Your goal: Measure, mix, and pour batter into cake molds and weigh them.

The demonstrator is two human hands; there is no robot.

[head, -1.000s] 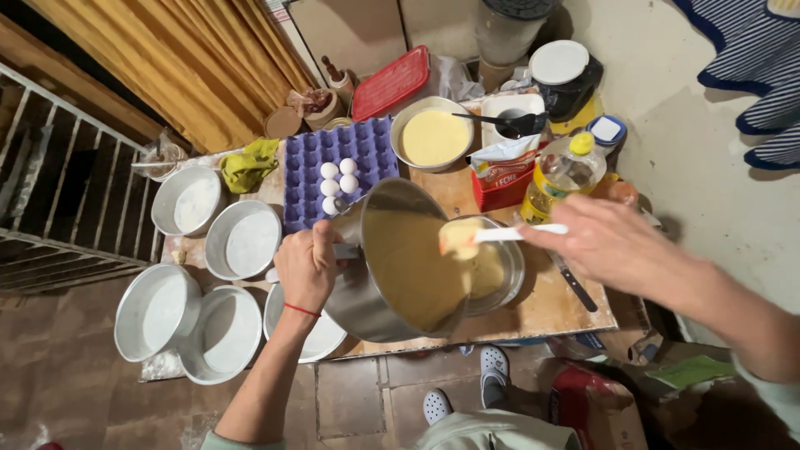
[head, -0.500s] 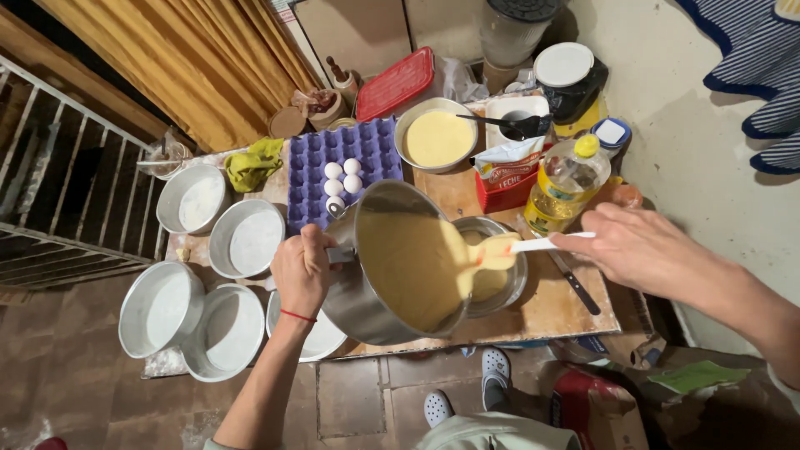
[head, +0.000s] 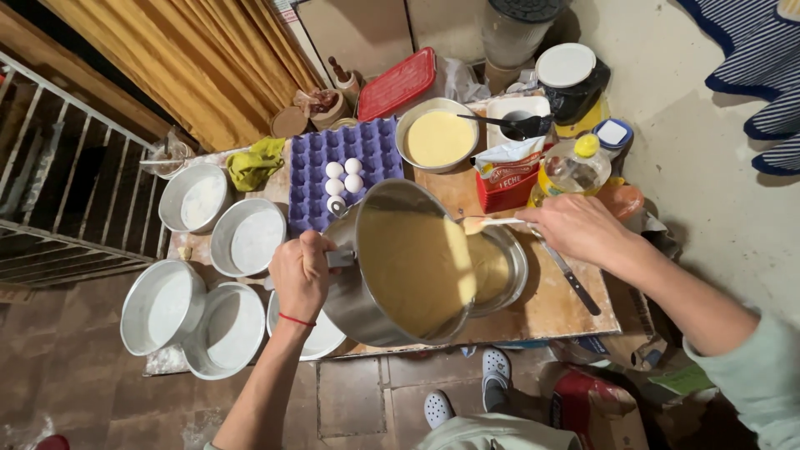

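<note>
Fingers (head: 310, 250) clenched on pot (head: 400, 267) handle; right hand (head: 575, 229) gripping spatula (head: 492, 222).

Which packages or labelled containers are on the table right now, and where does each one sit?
Egg tray: purple moulded carton, back centre, holding a few white eggs.
Milk powder bag: white and blue pouch, opened, in a red box right of the batter bowl.
Oil bottle: clear plastic, yellow cap, beside the red box.
Lidded tub: flat, red lid, at the back.
</note>
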